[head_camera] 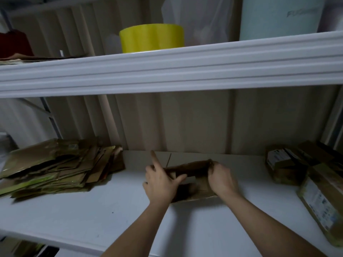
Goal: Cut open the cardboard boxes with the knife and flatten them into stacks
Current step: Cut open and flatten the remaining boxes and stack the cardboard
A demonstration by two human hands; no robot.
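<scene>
Two bare hands on one brown cardboard box mid-shelf: left hand gripping its end, forefinger raised; right hand curled over the other. Left, one ragged stack of flattened cardboard; right, several taped boxes.

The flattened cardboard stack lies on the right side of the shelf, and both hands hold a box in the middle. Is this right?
Not quite. The head view shows the flattened cardboard stack on the left side of the shelf, not the right. The rest holds: the left hand and right hand hold a box in the middle.
</scene>
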